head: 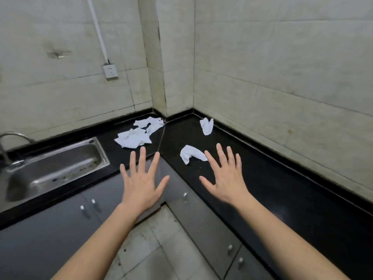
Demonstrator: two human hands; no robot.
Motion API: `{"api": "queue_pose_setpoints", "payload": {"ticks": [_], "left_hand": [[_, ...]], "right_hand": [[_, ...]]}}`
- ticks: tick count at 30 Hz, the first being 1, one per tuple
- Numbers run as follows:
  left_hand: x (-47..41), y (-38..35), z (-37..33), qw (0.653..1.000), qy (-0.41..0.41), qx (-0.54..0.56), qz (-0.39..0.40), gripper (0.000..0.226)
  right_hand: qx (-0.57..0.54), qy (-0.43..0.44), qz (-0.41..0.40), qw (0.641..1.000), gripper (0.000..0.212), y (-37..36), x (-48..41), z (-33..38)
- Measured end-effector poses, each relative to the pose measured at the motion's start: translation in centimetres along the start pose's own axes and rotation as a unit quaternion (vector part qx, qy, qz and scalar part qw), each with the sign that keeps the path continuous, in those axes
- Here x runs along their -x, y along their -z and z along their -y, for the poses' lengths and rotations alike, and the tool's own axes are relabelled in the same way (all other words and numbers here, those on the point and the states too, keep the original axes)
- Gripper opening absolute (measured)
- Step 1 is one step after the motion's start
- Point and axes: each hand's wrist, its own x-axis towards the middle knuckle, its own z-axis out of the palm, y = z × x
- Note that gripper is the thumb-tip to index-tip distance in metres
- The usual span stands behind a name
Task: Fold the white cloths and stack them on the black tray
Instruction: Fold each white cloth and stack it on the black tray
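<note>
Several crumpled white cloths lie on the black L-shaped countertop (pixel 262 178). A large one (pixel 132 139) and a thinner one (pixel 150 123) sit near the corner, a small one (pixel 206 126) lies by the right wall, and another (pixel 191 153) is closest to me. My left hand (pixel 142 179) hovers with fingers spread, just short of the large cloth. My right hand (pixel 225 176) is also spread flat, its fingertips beside the nearest cloth. Neither hand holds anything. No black tray shows in this view.
A steel sink (pixel 54 166) with a tap (pixel 12 138) is set in the counter at left. Grey cabinet doors (pixel 96 211) run below. Tiled walls meet at the corner behind, with a wall socket (pixel 110 71). Tiled floor (pixel 153 249) lies underfoot.
</note>
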Motion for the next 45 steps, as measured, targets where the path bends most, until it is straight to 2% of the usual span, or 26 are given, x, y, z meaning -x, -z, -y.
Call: {"api": "queue_pose_setpoints", "payload": {"ticks": [6,12,16,24,30,34,41,45], "left_hand": [[-6.5,-4.8,3.8,1.0,0.012,-0.009,0.011,0.078],[-18.4,-9.5,5.6,0.998,0.011,-0.044,0.042,0.079],[-26.9,-10.5,6.3,0.997,-0.006,-0.064,0.037,0.079],[-36.8,-15.2,5.7,0.996,-0.011,-0.008,0.089,0.077],[-43.8,-22.5,4.5,0.982,-0.099,0.011,0.16,0.079],[-48.1,-27.2,2.6,0.954,-0.191,0.042,0.229,0.076],[-53.5,-34.7,-0.4,0.882,-0.35,0.037,0.312,0.074],[-53.2,-38.6,-1.5,0.851,-0.394,0.055,0.342,0.066]], "right_hand": [[-0.009,0.028,0.017,0.999,0.081,-5.6,-7.9,1.6],[-0.035,0.007,0.029,0.999,0.081,-12.4,-20.6,-0.8],[-0.028,0.003,0.041,0.999,0.082,-14.4,-28.2,-3.0],[-0.037,-0.032,0.069,0.996,0.078,-17.2,-36.6,-7.0],[-0.028,-0.121,0.113,0.986,0.078,-22.4,-38.4,-9.0],[-0.024,-0.212,0.162,0.963,0.074,-24.8,-38.8,-10.6],[-0.021,-0.38,0.251,0.89,0.074,-29.0,-37.7,-9.9],[-0.031,-0.422,0.288,0.859,0.076,-31.6,-35.6,-8.4]]}}
